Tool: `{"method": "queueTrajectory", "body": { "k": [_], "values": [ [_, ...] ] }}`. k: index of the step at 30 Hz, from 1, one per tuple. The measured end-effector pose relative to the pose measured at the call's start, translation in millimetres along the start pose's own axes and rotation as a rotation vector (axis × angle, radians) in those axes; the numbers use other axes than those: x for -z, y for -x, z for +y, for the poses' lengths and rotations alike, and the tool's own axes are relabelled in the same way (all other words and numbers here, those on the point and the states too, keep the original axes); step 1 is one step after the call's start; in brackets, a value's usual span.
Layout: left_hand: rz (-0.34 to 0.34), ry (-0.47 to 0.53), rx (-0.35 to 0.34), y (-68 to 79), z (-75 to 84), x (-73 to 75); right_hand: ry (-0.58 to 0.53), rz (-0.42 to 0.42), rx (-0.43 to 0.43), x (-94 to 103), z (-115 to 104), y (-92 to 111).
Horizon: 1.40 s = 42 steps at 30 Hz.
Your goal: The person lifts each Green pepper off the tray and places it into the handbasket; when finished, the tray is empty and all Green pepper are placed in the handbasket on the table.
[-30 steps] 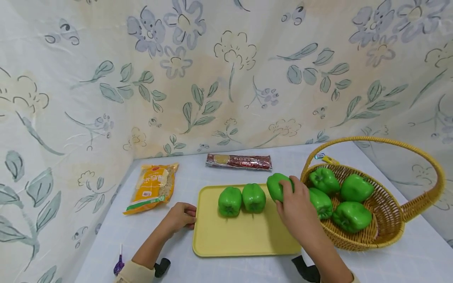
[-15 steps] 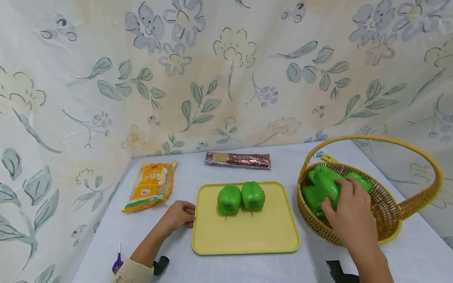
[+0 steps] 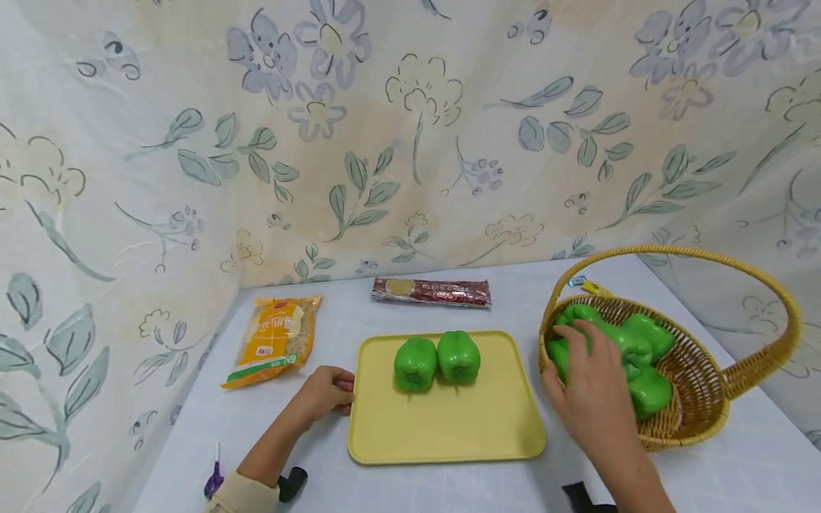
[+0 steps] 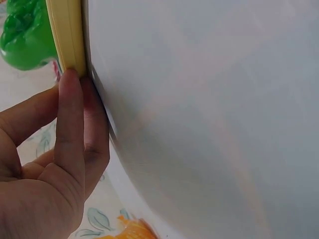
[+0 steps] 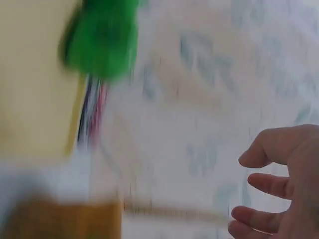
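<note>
My left hand (image 3: 327,392) holds the left edge of a yellow tray (image 3: 442,434); in the left wrist view its thumb and a finger meet at the rim (image 4: 70,40). Two green bell peppers (image 3: 415,365) (image 3: 458,358) sit side by side toward the tray's back. My right hand (image 3: 593,392) hovers over the left side of a wicker basket (image 3: 699,399), covering part of it. Several green bell peppers (image 3: 649,392) are piled in there. In the right wrist view, which is blurred, the right hand's fingers (image 5: 271,186) are spread with nothing between them.
A tall handle (image 3: 705,258) arches over the basket. An orange food bag (image 3: 276,338) lies at the back left and a dark red packet (image 3: 431,292) behind the tray. A purple-wrapped lollipop (image 3: 214,481) is at the front left; small blue and yellow items (image 3: 596,288) lie behind the basket.
My right hand carried a bell pepper from the tray's right end into the basket, let it go, and has drawn back left. The left hand stays at the tray edge.
</note>
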<state>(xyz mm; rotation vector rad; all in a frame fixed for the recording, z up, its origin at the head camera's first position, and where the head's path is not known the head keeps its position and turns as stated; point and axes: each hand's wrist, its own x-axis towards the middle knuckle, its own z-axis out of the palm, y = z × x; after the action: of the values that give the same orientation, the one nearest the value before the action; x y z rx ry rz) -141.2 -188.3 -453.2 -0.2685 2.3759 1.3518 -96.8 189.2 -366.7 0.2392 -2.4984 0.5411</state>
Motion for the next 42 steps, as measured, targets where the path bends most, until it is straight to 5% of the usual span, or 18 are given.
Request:
{"method": "queueTrajectory", "body": {
  "k": [5,10,19,34,42],
  "values": [
    [0.004,0.005,-0.016,1.2,2.4,1.1,-0.047,-0.17,0.122,-32.2,-41,1],
    [0.003,0.003,-0.018,1.3,2.5,1.0,0.0,-0.29,0.19,-65.0,-60,-5],
    [-0.008,0.009,-0.008,2.5,0.5,-1.7,0.01,-0.423,0.131,-97.4,-57,-4],
    [-0.007,0.011,-0.023,3.8,-0.5,-2.1,-0.038,-0.447,0.05,-104.1,-51,-10],
    [-0.001,-0.009,-0.003,2.4,0.7,-1.6,-0.075,-0.378,0.012,-69.9,-49,-8]
  ]
}}
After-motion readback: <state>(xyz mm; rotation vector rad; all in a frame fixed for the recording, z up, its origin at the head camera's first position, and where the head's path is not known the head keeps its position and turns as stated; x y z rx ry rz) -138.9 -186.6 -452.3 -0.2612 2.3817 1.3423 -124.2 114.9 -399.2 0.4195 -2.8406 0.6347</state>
